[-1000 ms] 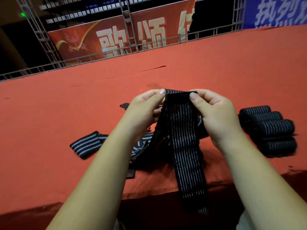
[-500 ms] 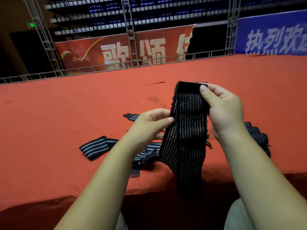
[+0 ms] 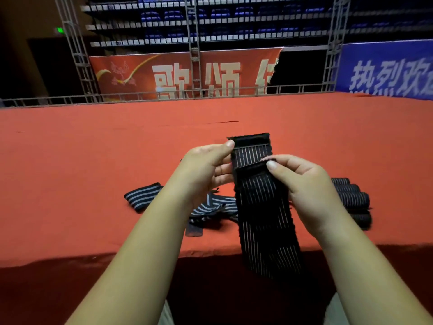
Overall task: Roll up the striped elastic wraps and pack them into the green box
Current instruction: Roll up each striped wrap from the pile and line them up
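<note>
Head view; items as I count them from the remote station.

Hands: two.
- Left hand (image 3: pixel 206 167): grip clamped on the upper left edge of the wrap (image 3: pixel 264 214). The thumb lies on the front beside the black end band, with the fingers behind.
- Right hand (image 3: pixel 302 186): grip clamped on a fold lower down the same wrap, thumb on top at the fold's right end.

Held wrap: one.
- Black with thin pale stripes running lengthwise, raised above the surface (image 3: pixel 70 172) between both hands.
- The top end stands upright and a second layer is doubled over the front.
- The tail hangs past the surface's near edge into shadow.

Loose wraps on the surface:
- One flat end (image 3: pixel 143 195) with broad grey stripes, left of the left forearm.
- One tangled heap (image 3: pixel 210 207) behind the forearm and the held wrap; I cannot tell how many wraps are in it.
- One dark flat tab (image 3: pixel 194 229) at the heap's near side.

Rolls (image 3: pixel 353 199): four counted. They are black with fine stripes and lie side by side, touching, at the right, partly hidden by the right wrist.

Surface: one, wide, covered in red-orange cloth; the near edge drops into dark.

Room: a dim hall.
- One red banner (image 3: pixel 164 76) with large pale characters.
- One blue banner (image 3: pixel 386 71) with white characters, at the right.
- Grey metal truss (image 3: pixel 194 48) posts, and a low rail along the surface's far edge.
- Rows of blue seats (image 3: pixel 220 12) above.
- One green lit sign (image 3: pixel 60 30), upper left.
</note>
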Demonstrator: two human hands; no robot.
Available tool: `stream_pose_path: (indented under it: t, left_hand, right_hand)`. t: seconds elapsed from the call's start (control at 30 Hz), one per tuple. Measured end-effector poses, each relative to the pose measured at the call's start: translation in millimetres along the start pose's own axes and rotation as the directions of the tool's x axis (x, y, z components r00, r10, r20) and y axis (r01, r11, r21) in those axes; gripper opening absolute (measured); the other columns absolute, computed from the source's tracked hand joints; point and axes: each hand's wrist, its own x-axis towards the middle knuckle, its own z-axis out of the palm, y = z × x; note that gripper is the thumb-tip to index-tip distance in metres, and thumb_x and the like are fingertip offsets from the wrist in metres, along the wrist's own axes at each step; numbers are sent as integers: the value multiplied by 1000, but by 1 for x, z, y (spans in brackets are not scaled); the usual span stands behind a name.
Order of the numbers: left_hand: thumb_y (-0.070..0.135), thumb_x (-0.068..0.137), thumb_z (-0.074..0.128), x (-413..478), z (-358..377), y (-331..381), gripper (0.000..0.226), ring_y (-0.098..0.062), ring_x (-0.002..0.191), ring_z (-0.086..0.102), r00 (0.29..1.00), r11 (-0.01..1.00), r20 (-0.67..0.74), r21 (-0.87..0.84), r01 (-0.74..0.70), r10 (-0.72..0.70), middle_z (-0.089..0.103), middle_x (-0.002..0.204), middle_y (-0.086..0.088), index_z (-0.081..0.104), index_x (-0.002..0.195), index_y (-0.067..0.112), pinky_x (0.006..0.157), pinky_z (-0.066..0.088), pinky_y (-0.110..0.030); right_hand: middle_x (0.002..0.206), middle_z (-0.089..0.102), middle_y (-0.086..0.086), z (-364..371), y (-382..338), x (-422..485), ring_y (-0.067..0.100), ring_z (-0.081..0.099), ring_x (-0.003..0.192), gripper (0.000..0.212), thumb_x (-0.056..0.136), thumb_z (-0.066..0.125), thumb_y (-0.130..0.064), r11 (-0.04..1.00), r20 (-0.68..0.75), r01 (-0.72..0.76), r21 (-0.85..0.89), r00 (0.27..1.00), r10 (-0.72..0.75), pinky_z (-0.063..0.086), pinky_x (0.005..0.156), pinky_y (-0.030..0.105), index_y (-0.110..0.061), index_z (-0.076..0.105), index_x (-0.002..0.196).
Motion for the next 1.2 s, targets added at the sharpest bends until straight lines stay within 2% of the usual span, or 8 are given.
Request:
stream_pose_path:
  t: [0.1,0.27,0.4,0.53,0.7,0.77,1.0,1.2]
  left_hand:
    - [18,104,70,-4,-8,-10,23,-12,72,74,996,1000,-83,29,-10,12,80,98,-6,70,125,7,60,59,-25]
    - [14,102,72,-7,-20,-38,8,-11,63,68,992,997,-127,77,-1,11,76,88,-3,66,108,15,54,54,-24]
    - [14,100,75,-5,-26,-62,7,-24,76,67,982,998,-190,58,17,-6,75,92,-7,70,105,16,74,54,-35]
    - [13,99,75,-5,-28,-79,21,-29,78,32,978,1000,-209,-6,25,-26,54,84,-10,82,83,24,74,22,-47]
    - [14,103,72,-7,-29,-86,6,-16,69,63,982,998,-180,2,55,-54,73,80,1,76,100,15,65,53,-25]
    - [13,104,70,-7,-31,-89,7,-10,65,69,985,999,-162,8,52,-50,77,82,1,75,100,16,63,56,-24]
    - [19,109,62,-8,-38,-109,14,-27,100,65,992,998,-112,-40,55,-59,75,110,-10,71,117,13,78,61,-32]
    - [16,111,58,-2,-44,-120,18,-21,99,69,991,1000,-131,-30,3,-7,74,112,-4,70,124,17,75,62,-34]
  right_hand:
    - [102,82,14,2,16,-10,22,76,86,15,104,68,-15,999,21,-38,-23,999,38,59,81,46,-15,83,106]
    - [99,82,5,5,43,-10,15,74,85,17,105,67,-15,998,76,-67,-11,995,67,58,76,35,-18,84,104]
    - [102,83,-2,5,64,-1,8,71,86,23,104,69,-18,997,58,-82,7,995,81,49,71,24,-29,88,96]
    - [109,83,1,2,79,9,11,69,95,15,101,73,-25,992,56,-127,-8,990,127,45,80,32,-24,87,105]
    - [110,83,5,9,94,16,17,71,97,21,99,76,-29,988,12,-154,3,988,154,49,88,42,-19,85,115]
    - [107,83,6,11,97,16,19,72,92,20,100,75,-26,987,-18,-159,22,987,159,53,86,38,-16,84,115]
    - [92,83,-8,18,117,15,1,74,79,16,102,72,-22,992,-92,-121,-24,989,119,51,63,12,-18,83,112]
    - [91,83,-8,24,129,16,5,75,82,15,104,70,-28,988,-89,-125,-91,989,117,52,68,18,-24,84,99]
